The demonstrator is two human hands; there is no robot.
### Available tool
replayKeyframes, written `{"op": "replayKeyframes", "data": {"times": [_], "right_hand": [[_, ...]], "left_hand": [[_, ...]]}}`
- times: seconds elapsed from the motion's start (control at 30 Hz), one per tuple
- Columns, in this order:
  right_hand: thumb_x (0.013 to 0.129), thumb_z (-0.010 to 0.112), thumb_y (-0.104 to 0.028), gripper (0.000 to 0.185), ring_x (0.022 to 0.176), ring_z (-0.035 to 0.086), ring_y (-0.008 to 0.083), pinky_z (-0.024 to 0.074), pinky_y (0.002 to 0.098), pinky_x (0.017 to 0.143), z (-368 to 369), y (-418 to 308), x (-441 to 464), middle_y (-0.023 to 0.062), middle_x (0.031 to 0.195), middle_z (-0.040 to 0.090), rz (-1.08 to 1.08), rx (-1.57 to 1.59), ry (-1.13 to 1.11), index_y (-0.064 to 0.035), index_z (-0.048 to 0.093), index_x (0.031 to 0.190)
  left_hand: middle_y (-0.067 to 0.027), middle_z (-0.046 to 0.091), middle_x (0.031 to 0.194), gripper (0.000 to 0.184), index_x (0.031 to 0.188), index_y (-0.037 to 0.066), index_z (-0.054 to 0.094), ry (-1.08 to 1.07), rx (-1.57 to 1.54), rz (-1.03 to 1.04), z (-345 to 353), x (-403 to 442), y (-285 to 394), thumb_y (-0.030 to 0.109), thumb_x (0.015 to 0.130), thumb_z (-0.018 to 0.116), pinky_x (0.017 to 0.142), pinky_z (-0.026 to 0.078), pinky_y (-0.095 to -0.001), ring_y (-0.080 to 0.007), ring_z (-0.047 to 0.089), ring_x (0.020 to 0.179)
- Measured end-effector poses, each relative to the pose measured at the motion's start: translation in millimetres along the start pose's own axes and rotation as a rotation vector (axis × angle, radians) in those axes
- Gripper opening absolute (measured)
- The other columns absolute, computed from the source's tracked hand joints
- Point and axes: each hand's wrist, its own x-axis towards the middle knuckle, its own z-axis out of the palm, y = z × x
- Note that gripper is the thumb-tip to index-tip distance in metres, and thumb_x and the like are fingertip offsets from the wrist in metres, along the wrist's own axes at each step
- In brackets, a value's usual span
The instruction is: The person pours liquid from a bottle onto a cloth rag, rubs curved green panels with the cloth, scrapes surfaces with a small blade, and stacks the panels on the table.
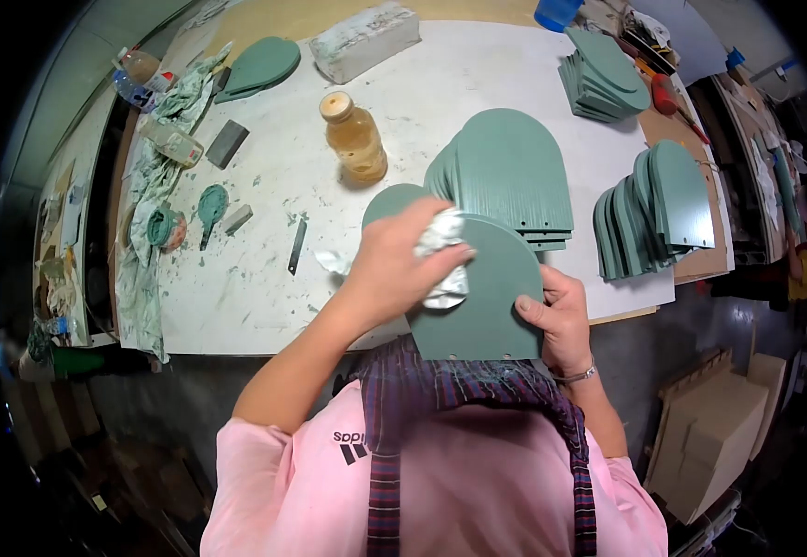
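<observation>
A green round-topped panel (487, 292) is held up in front of my apron, with two small holes along its straight edge. My right hand (559, 316) grips its right side, thumb on the face and fingers behind. In my left hand (401, 255) is a crumpled white cloth (445, 260), pressed against the panel's upper left face. Just beyond stands a stack of similar green panels (510, 167). Another rounded green piece (394, 201) is partly hidden behind my left hand.
More green panels (654, 209) are stacked at the right, with another pile (605, 76) behind. A jar of amber liquid (355, 139), a white block (366, 42), a dark block (228, 144), a flat blade (298, 246) and green-stained cloth (148, 269) lie on the table (264, 306).
</observation>
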Motion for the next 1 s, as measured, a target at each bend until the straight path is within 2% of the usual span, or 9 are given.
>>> {"op": "replayKeyframes", "data": {"times": [0.03,0.1,0.2,0.27,0.4,0.5,0.57,0.63,1.0], "right_hand": [[0.087,0.069,-0.007,0.035,0.092,0.063,0.0148,0.0508,0.0277,0.083,-1,-1,-2,0.0116,0.107,0.068,-0.013,0.015,0.036,0.0084,0.061,0.117],[0.087,0.068,-0.007,0.035,0.093,0.064,0.0153,0.0511,0.0279,0.083,-12,-5,-3,0.012,0.106,0.068,-0.056,-0.029,0.081,0.0087,0.06,0.117],[0.088,0.066,-0.006,0.034,0.093,0.065,0.016,0.0515,0.0283,0.084,-29,-34,-3,0.0126,0.105,0.069,-0.149,-0.081,0.201,0.0092,0.06,0.117],[0.09,0.064,-0.008,0.031,0.092,0.066,0.0158,0.0519,0.0286,0.084,-38,-63,-2,0.0131,0.105,0.069,-0.233,-0.087,0.263,0.0092,0.059,0.115],[0.09,0.066,-0.009,0.032,0.092,0.066,0.0159,0.0521,0.0282,0.083,-36,-77,-3,0.0137,0.105,0.069,-0.131,-0.057,0.207,0.0089,0.06,0.116],[0.09,0.067,-0.009,0.034,0.093,0.066,0.0161,0.052,0.028,0.084,-29,-65,-2,0.0137,0.106,0.069,-0.063,-0.012,0.129,0.009,0.06,0.117],[0.089,0.068,-0.01,0.035,0.094,0.066,0.0165,0.0519,0.0281,0.084,-23,-64,0,0.0137,0.106,0.069,-0.073,0.004,0.108,0.009,0.06,0.118],[0.089,0.068,-0.01,0.036,0.094,0.066,0.0166,0.0519,0.0284,0.085,-21,-64,1,0.014,0.107,0.069,-0.071,0.003,0.095,0.0091,0.059,0.119],[0.088,0.067,-0.007,0.038,0.096,0.065,0.0169,0.0515,0.0286,0.087,-35,-66,-3,0.0144,0.111,0.068,-0.064,0.008,0.098,0.0093,0.057,0.121]], "left_hand": [[-0.0087,0.068,0.087,0.03,0.107,-0.002,0.063,-0.023,-0.176,-0.237,-2,-9,-2,0.014,0.083,0.07,0.072,0.05,-0.0297,-0.0134,0.064,0.079],[-0.0143,0.068,0.079,0.025,0.103,0.001,0.063,0.01,-0.205,-0.301,1,-30,-23,0.016,0.085,0.071,0.065,0.051,-0.031,-0.017,0.066,0.072],[-0.0099,0.068,0.08,0.021,0.102,-0.001,0.063,-0.019,-0.146,-0.281,2,-52,-41,0.013,0.086,0.068,0.066,0.05,-0.0291,-0.013,0.063,0.071],[-0.0049,0.066,0.08,0.017,0.1,-0.002,0.063,0.109,-0.279,-0.43,0,-57,-44,0.011,0.089,0.065,0.065,0.048,-0.0258,-0.0089,0.059,0.071],[-0.0025,0.064,0.084,0.014,0.099,-0.003,0.063,0.246,-0.571,-0.455,-2,-53,-51,0.009,0.093,0.061,0.067,0.046,-0.0224,-0.0055,0.055,0.073],[-0.0025,0.065,0.086,0.014,0.1,-0.003,0.063,0.265,-0.614,-0.422,3,-46,-46,0.009,0.093,0.062,0.068,0.047,-0.0225,-0.0058,0.056,0.075],[-0.003,0.066,0.088,0.016,0.104,-0.004,0.062,0.224,-0.596,-0.406,5,-44,-39,0.009,0.093,0.062,0.07,0.048,-0.0229,-0.0061,0.057,0.077],[-0.0021,0.063,0.088,0.012,0.1,-0.003,0.062,0.198,-0.637,-0.417,9,-43,-28,0.007,0.092,0.06,0.069,0.045,-0.0228,-0.0063,0.055,0.076],[-0.0011,0.062,0.085,0.01,0.096,-0.001,0.062,0.226,-0.582,-0.44,13,-55,-29,0.008,0.092,0.06,0.068,0.044,-0.022,-0.0053,0.053,0.074]]}}
